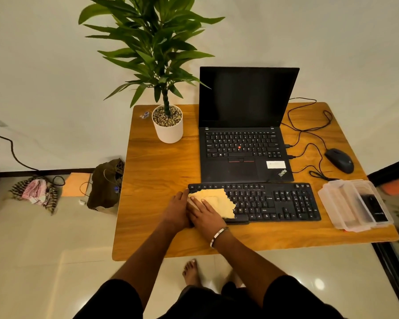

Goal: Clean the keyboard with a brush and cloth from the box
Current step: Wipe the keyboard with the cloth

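Wooden desk (161, 171) standing against a pale wall, tiled floor below. Black keyboard (270, 203) lying along the near edge, directly in front of an open laptop (244, 139).

Yellow cloth (217, 201) is lying spread over the keyboard's left end. Right hand (205, 215) is pressing flat on it, fingers extended, not curled round anything. That is probably to keep wide contact across the key tops for wiping. Left hand (179, 210) is sitting at the keyboard's left edge, touching the cloth's side; likely bracing the board so it isn't sliding. Can't tell whether its fingers are pinching the cloth edge or just resting.

Clear plastic box (339, 203) is sitting right of the keyboard, lid apparently off beside it, a dark item inside; too unclear to say if it's the brush.

Obstacles: the laptop base is touching or nearly touching the keyboard's far edge. Mouse (339, 160) cable is looping near the box. Potted plant (167, 125) is well apart, left rear.
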